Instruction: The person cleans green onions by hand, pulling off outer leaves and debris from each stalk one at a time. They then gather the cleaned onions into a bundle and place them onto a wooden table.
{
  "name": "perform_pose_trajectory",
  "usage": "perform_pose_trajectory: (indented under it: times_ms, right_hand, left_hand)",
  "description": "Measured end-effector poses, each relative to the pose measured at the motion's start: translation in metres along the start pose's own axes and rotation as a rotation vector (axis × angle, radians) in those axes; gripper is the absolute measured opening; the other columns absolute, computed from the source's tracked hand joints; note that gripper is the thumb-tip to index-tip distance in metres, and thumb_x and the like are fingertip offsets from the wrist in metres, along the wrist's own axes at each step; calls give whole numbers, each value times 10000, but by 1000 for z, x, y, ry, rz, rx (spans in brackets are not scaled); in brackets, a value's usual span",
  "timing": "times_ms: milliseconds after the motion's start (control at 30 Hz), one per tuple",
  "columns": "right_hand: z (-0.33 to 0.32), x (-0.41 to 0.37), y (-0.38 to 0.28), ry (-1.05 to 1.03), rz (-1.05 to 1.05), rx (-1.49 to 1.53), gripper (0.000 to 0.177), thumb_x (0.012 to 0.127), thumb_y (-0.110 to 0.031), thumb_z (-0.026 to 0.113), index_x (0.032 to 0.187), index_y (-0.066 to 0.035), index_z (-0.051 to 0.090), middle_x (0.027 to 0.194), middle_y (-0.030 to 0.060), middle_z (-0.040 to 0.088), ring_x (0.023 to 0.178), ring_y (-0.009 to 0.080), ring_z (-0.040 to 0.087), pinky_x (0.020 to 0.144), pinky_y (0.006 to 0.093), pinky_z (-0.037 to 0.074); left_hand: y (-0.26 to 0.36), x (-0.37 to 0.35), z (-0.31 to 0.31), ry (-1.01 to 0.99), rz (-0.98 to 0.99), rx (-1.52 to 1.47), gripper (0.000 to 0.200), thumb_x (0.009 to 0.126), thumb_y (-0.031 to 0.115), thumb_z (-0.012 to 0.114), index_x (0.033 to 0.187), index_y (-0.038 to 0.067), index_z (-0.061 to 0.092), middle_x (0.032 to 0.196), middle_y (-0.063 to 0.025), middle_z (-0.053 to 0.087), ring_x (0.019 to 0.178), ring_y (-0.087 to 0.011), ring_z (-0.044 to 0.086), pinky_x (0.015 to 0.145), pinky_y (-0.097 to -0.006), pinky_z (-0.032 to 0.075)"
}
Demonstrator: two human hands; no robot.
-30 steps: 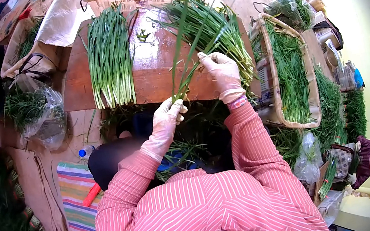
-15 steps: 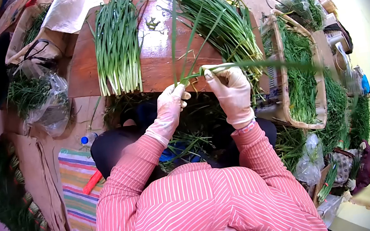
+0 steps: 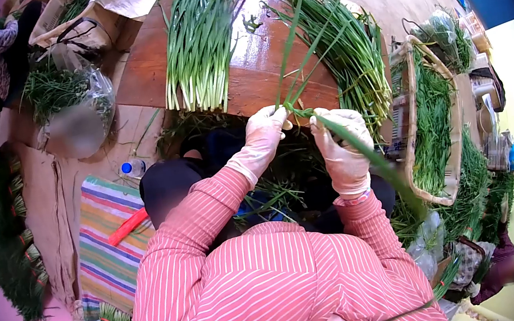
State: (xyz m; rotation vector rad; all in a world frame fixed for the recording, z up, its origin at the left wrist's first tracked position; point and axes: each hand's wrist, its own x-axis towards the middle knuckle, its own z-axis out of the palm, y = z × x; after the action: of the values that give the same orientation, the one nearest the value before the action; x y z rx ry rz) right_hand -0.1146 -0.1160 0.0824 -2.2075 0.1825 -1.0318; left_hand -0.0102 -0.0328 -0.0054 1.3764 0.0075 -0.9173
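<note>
My gloved left hand pinches the pale lower end of a few long green stalks near the front edge of the brown table. Close on its right, my gloved right hand is closed on a leaf pulled away from those stalks, and the leaf trails down to the right, blurred. Beyond the hands, a neat bundle of green stalks with white ends lies on the left part of the table. A looser green pile lies on the right part.
Right of the table is a long basket of greens. At left are a plastic bag of greens, a capped bottle, a striped mat and tied bundles. People sit at upper left and lower right.
The view has turned, so the table appears shifted right. My right hand has moved down and slightly away from my left, and the leaf now slants down to the right instead of sideways.
</note>
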Motion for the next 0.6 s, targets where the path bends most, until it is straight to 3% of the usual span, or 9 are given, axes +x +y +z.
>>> perform_pose_trajectory:
  times_ms: [133,200,267,333,400,467,533,600]
  right_hand:
    - [-14,13,3,72,316,10,92,772,8,723,842,-6,665,841,52,618,729,113,560,652,252,465]
    - [-16,17,0,106,347,60,74,790,-21,720,820,-3,656,845,40,607,729,105,549,670,253,457]
    - [-15,20,-1,89,177,-62,72,793,-28,719,826,-4,660,828,34,611,729,102,549,693,260,454]
    - [-16,21,6,172,397,99,69,799,-32,715,836,-5,664,820,26,620,739,89,545,698,249,449]
    - [-22,25,13,226,414,206,56,812,-38,705,851,-21,669,825,10,631,734,69,532,674,229,432]
    - [-34,31,12,306,614,321,54,831,-70,696,859,-38,662,795,3,627,713,57,522,662,208,413]
    - [-43,40,12,345,654,322,108,861,-140,675,819,-47,642,743,-10,611,642,46,501,594,175,378]
    - [-62,41,26,299,700,370,69,873,-94,632,912,-36,636,746,14,624,591,39,469,539,170,348]
  left_hand:
    - [14,-8,0,-85,1,-6,226,916,230,574,1020,37,627,732,-4,624,548,-41,482,499,-176,382]
    - [13,-6,0,-83,1,-25,223,913,226,581,1016,34,627,729,-5,623,552,-43,486,502,-175,383]
    - [4,0,1,-103,59,-60,222,907,216,591,1015,25,624,725,-4,622,554,-39,490,500,-173,379]
    - [10,-2,1,-123,55,-63,222,903,213,596,1009,20,624,722,-2,618,571,-40,501,504,-176,383]
    - [16,-4,3,-140,48,-68,227,900,215,598,1011,19,626,721,-2,616,594,-42,510,513,-179,390]
    - [16,-6,3,-161,60,-75,231,903,228,591,1008,31,650,721,3,611,610,-39,504,516,-179,378]
    - [31,-15,3,-289,20,-50,246,908,245,585,1006,36,670,716,12,601,598,-36,479,517,-176,354]
    - [35,-21,2,-325,39,-55,250,911,243,582,1006,34,681,703,27,586,584,-26,447,517,-173,328]
